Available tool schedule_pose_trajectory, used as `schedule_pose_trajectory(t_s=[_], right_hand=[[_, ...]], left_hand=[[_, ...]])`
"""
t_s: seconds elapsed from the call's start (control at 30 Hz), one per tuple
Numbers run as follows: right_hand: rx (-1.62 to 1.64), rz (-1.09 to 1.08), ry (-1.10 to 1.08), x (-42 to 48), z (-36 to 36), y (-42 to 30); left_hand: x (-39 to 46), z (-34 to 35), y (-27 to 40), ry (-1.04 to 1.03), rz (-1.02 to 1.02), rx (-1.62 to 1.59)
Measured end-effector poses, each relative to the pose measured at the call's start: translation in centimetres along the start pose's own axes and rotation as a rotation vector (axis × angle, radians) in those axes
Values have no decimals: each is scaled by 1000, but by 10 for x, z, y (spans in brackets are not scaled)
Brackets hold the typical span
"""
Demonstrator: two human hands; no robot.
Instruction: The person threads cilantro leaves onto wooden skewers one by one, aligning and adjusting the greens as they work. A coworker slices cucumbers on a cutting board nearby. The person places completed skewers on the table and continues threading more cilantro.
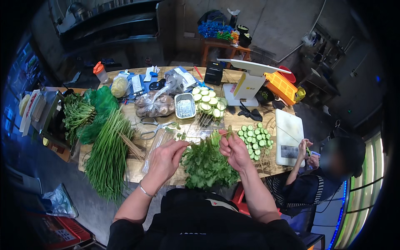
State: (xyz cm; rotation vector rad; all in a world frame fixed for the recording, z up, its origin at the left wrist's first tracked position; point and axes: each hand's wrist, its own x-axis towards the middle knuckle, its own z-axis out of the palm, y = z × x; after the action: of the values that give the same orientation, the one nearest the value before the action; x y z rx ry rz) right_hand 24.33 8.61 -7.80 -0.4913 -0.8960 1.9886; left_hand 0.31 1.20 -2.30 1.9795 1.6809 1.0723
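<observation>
My left hand (170, 154) pinches one end of a thin reddish strand or stem between thumb and fingertips. The strand stretches across to my right hand (232, 145), whose fingers grip its other end beside a small green piece. Both hands are raised over a bunch of leafy cilantro (209, 167) at the table's near edge. Left of my left hand lie thin wooden skewers in clear plastic (153, 153) and loose skewers (132, 145). Skewered cucumber slices (254, 139) are to the right of my right hand, and larger skewered zucchini slices (209, 100) lie behind it.
Long green chives (109, 159) cover the table's left part. Scissors (154, 126), a foil container (185, 106) and a bag of brown round items (155, 104) lie centrally. A white scale (245, 87) stands behind. A co-worker (322, 175) works at a white cutting board (289, 134) on the right.
</observation>
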Motion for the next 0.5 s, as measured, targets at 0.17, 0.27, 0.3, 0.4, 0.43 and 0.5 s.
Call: schedule_pose_trajectory(t_s=[0.17, 0.27, 0.3, 0.4, 0.43, 0.5], right_hand=[[51, -49, -31, -6, 3, -4], [-16, -53, -36, -8, 8, -6], [-63, -50, -32, -9, 9, -7], [-73, 2, -39, -8, 1, -4], [-55, 24, -44, -7, -2, -2], [-84, 43, -43, -8, -3, -2]], left_hand=[[-1, -9, 3, 26, 31, -26], [-3, -18, 7, 28, 62, 39], [-3, -22, 9, 21, 64, 80], [2, -29, 6, -12, 99, 150], [4, -30, 4, -25, 116, 165], [5, -27, 1, -33, 123, 171]])
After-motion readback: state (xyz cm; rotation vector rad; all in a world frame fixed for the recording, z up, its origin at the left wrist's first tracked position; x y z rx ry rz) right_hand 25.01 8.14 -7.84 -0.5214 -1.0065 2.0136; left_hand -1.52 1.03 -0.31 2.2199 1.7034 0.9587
